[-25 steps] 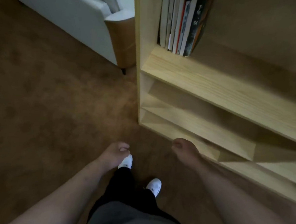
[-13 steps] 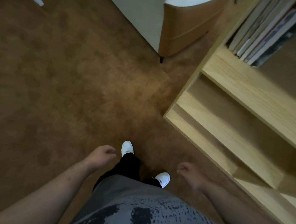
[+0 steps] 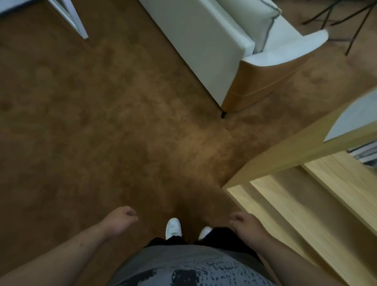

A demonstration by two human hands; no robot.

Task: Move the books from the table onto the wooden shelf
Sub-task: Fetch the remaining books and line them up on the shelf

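The wooden shelf [image 3: 327, 192] stands at the right edge of the head view, seen from above. Several books [image 3: 376, 151] stand on one of its upper boards, mostly cut off by the frame. My left hand [image 3: 121, 219] hangs at my side over the carpet, fingers loosely curled, holding nothing. My right hand [image 3: 245, 225] hangs beside the shelf's lower boards, also loosely curled and empty. No table is in view.
A white armchair [image 3: 223, 40] with a tan side stands at the top centre. A white frame leg [image 3: 61, 4] is at the top left. Thin black legs [image 3: 348, 17] show at the top right. Brown carpet [image 3: 95, 125] covers the floor. My white shoes [image 3: 173, 227] point forward.
My view has turned left, away from the shelf, which slid to the right edge. More carpet and the armchair came into view. Both hands stay low and empty.
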